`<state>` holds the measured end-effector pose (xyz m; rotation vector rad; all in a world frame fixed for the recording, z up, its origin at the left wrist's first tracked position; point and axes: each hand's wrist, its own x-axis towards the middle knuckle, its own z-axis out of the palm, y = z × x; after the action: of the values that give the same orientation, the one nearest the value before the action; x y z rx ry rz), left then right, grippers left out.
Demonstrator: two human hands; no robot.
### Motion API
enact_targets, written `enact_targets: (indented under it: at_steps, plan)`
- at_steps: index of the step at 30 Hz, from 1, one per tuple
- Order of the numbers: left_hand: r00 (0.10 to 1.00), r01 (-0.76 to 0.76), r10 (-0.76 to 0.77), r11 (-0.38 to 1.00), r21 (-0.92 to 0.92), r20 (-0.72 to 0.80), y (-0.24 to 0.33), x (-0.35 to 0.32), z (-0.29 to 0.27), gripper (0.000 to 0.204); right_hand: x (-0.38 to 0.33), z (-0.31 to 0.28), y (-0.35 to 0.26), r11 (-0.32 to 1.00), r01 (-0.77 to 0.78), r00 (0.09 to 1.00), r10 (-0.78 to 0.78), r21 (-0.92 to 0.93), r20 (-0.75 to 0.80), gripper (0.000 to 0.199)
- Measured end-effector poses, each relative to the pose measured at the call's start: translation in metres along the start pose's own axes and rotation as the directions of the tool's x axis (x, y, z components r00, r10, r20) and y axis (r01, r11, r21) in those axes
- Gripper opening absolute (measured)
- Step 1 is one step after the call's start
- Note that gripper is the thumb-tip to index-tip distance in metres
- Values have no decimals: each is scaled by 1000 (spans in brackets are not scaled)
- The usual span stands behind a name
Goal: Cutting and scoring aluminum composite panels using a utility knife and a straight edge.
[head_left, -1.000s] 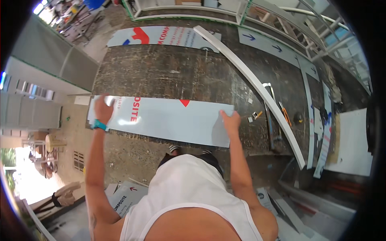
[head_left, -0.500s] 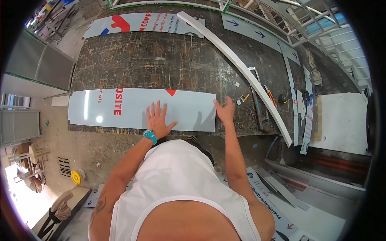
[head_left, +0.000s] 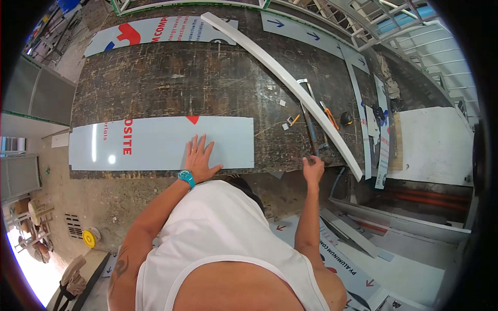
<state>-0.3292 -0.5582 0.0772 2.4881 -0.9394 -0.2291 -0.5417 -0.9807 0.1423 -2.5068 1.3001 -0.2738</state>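
Note:
A long pale grey panel point(head_left: 166, 150) with red print and protective film lies flat along the near edge of the dark workbench point(head_left: 207, 83). Pressed on its right part, fingers spread, is my left hand point(head_left: 198, 158), a teal watch on its wrist. My right hand point(head_left: 313, 169) is at the bench's front edge, right of the panel and apart from it. Its fingers are bent over the handle end of a hacksaw point(head_left: 309, 127), and they hide most of that handle. The saw lies partly under a long white bar point(head_left: 290, 80) that crosses the bench diagonally.
By the saw lie an orange-handled tool point(head_left: 330, 115), a black tape measure point(head_left: 346, 118) and a small yellow-and-white item point(head_left: 289, 123). A printed panel point(head_left: 171, 30) rests at the far edge, with narrow strips point(head_left: 383, 135) to the right. Sheets point(head_left: 342, 259) lean or lie behind on my right.
My right hand has left the panel's right edge and moved right and nearer, to the hacksaw's handle. My left hand stays on the panel. The view has shifted slightly right.

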Motion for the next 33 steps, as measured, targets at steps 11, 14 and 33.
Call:
enact_targets:
  at_steps: [11,14,33]
  plan:
    - [988,156,-154,980,123,-26,35,-15,-11,91,197,-58,143,900,140,987,-161,-412,-16,53]
    - [967,253,-248,963,96,-64,38,-22,-6,89,222,-65,154,878,139,989,-95,-458,117,56]
    - [757,563,-527,826,-23,-387,17,-26,25,94,109,-76,157,951,305,817,-286,46,500,70]
